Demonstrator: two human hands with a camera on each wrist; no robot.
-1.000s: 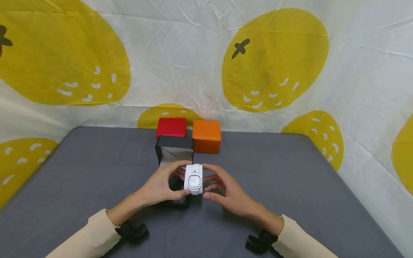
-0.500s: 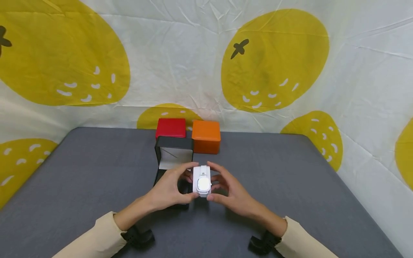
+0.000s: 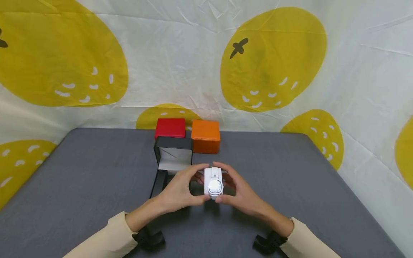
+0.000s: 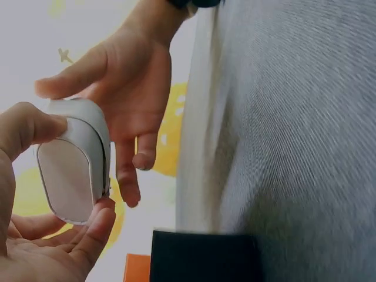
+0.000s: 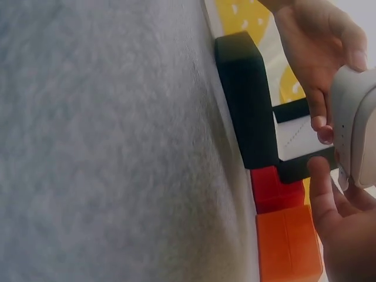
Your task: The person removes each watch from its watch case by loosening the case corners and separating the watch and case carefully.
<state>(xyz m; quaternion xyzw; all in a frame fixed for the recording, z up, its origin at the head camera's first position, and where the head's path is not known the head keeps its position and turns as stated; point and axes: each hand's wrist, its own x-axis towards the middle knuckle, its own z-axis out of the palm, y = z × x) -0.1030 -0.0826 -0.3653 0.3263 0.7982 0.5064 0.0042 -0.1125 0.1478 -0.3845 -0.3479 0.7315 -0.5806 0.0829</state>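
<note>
A white wristwatch (image 3: 214,185) is strapped round a white cushion (image 3: 207,179), held up over the table, face toward the head camera. My left hand (image 3: 182,186) pinches it from the left, index finger at the top and thumb at the bottom. From the other side my right hand (image 3: 240,190) grips it the same way. In the left wrist view, the left thumb (image 4: 41,124) presses the end of the watch (image 4: 67,176). Beyond the left hand stands an open black watch box (image 3: 173,143) with a pale lid lining; the hand hides part of its base.
A red box (image 3: 170,128) and an orange box (image 3: 205,137) sit side by side behind the black box. The grey table (image 3: 96,172) extends around them to a white curtain (image 3: 174,53) printed with yellow fruit. Black bands are on both wrists.
Both hands and the watch have moved right, away from the black box, uncovering more of its base. The right hand, apart from the watch one second ago, now grips it.
</note>
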